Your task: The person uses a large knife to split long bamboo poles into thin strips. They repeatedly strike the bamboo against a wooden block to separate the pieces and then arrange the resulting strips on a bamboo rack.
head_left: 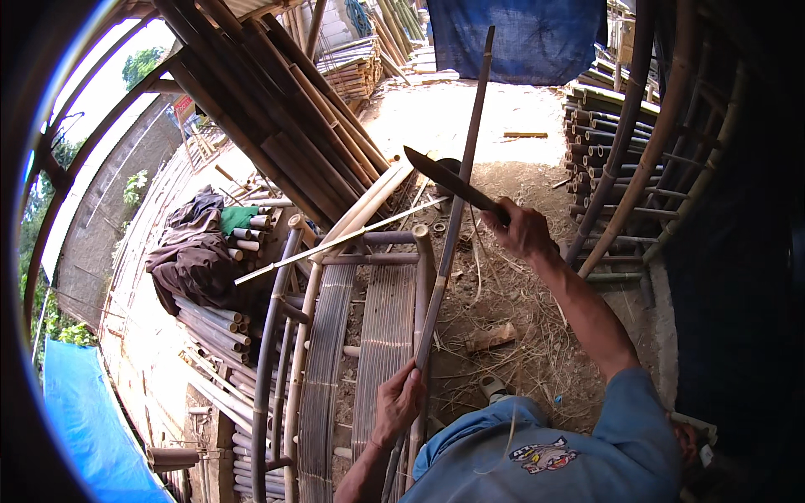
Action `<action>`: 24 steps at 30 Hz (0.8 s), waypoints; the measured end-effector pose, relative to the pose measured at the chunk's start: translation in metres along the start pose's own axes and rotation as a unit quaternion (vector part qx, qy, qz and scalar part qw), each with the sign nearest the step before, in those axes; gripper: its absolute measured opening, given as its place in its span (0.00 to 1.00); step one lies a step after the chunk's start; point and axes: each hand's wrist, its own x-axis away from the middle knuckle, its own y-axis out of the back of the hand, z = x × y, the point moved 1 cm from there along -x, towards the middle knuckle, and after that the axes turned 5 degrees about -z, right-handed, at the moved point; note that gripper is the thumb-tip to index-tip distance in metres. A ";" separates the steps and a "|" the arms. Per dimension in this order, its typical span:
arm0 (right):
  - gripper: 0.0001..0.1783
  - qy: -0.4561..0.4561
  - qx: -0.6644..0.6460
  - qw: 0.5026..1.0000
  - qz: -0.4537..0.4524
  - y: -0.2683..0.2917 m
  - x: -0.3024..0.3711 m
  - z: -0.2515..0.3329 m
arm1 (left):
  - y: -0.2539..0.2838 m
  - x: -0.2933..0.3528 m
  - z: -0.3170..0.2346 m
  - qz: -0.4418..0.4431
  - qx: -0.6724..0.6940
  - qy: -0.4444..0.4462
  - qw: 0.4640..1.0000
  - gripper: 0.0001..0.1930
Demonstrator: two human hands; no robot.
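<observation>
My left hand [398,407] is closed round the lower part of a long split bamboo strip [439,281], its thumb lying along the strip. The strip slants up and away, its far tip well beyond both hands. My right hand [524,233] grips the handle of a machete [433,172] with a dark, broad blade. The blade points to the left and crosses the strip's upper half; whether its edge touches the strip I cannot tell. Just left of the strip stands a bamboo bench frame [423,243] with rows of narrow slats [381,323].
A pale bamboo strip [335,241] lies across the frame's far end. Dark bamboo poles [260,109] lean beyond it. Cut bamboo is stacked at left [214,323] under a brown cloth [197,260]. A bamboo rack [625,189] stands at right. Shavings [520,369] litter the ground.
</observation>
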 end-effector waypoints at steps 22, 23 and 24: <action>0.36 -0.098 0.094 0.989 -0.062 0.064 -0.059 -0.146 | 0.152 0.172 0.151 -0.131 -0.204 0.048 0.969 0.20; 0.38 -0.130 0.090 0.984 -0.082 0.084 -0.064 -0.174 | 0.152 0.176 0.133 -0.124 -0.236 0.035 0.963 0.17; 0.40 -0.158 0.087 0.978 -0.103 0.105 -0.071 -0.208 | 0.151 0.180 0.118 -0.119 -0.264 0.021 0.957 0.15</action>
